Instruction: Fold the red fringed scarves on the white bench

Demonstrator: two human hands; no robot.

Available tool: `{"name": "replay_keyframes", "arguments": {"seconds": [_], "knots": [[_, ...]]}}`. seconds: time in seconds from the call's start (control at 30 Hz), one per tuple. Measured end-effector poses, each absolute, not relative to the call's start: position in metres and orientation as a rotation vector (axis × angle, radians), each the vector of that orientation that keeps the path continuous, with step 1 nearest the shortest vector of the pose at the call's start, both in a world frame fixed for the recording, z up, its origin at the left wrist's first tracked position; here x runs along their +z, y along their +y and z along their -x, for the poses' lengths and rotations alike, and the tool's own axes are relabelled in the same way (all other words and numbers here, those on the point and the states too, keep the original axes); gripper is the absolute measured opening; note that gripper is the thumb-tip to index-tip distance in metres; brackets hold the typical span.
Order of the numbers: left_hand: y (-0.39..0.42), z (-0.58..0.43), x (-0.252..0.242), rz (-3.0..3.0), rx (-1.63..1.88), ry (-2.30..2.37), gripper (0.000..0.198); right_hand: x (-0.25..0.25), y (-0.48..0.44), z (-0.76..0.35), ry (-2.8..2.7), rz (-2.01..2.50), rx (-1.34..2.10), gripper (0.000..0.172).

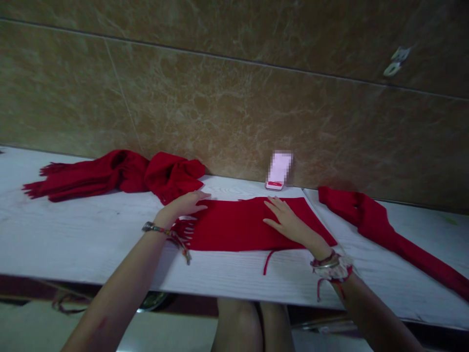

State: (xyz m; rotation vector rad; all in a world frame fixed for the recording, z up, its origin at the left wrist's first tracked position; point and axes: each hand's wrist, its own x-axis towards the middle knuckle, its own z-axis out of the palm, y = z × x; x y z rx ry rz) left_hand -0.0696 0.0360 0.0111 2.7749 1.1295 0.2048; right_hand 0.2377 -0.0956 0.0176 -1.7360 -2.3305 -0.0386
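Note:
A folded red scarf (234, 230) lies flat on the white table in front of me, its fringe (186, 230) at the left end. My left hand (186, 204) rests at the scarf's upper left, fingers stretched out and pointing right. On the right half of the scarf lies my right hand (284, 219), palm down with the fingers spread. A thin red strand (267, 263) sticks out below the scarf's near edge. Neither hand grips anything.
A bunched red scarf (110, 176) with fringe lies at the left along the tiled wall (220, 107). Another long red cloth (384, 232) trails off to the right. A phone-like object (279, 171), partly blurred, leans on the wall. The white table (91, 244) ends above my knees.

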Motion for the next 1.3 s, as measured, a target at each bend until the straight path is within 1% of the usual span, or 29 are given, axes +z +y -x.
{"name": "replay_keyframes", "arguments": {"seconds": [0.17,0.3,0.37,0.53,0.6,0.73,0.93,1.03,1.13,1.23,1.3], "knots": [[0.035,0.088,0.02,-2.692,0.182,1.172,0.041,0.024,-0.091,-0.161,-2.568,1.499,0.087,0.059],[0.033,0.092,0.026,-2.667,0.263,1.151,0.028,0.015,-0.087,-0.124,-2.689,1.412,0.145,0.059],[0.028,0.089,0.028,-2.649,0.246,1.088,0.023,0.007,-0.086,-0.117,-2.705,1.397,0.152,0.058],[0.02,0.081,0.026,-2.684,0.032,0.854,0.018,-0.003,-0.086,-0.116,-2.66,1.426,0.143,0.06],[0.02,0.085,0.023,-2.733,0.017,0.855,0.017,-0.003,-0.087,-0.116,-2.646,1.436,0.152,0.06],[0.023,0.109,0.018,-2.806,0.074,0.93,0.008,-0.002,-0.087,-0.116,-2.639,1.427,0.155,0.059],[0.014,0.13,0.024,-2.805,0.217,1.125,0.016,-0.003,-0.087,-0.117,-2.642,1.411,0.145,0.058],[0.004,0.12,0.027,-2.733,0.353,1.056,0.02,-0.002,-0.088,-0.117,-2.644,1.401,0.135,0.057],[-0.001,0.109,0.025,-2.737,0.262,0.953,0.023,-0.001,-0.089,-0.116,-2.647,1.399,0.134,0.056],[0.002,0.11,0.022,-2.798,0.155,1.006,0.017,0.0,-0.089,-0.116,-2.647,1.409,0.15,0.057],[0.006,0.115,0.021,-2.811,0.162,1.049,0.011,0.001,-0.089,-0.116,-2.647,1.409,0.164,0.057]]}}
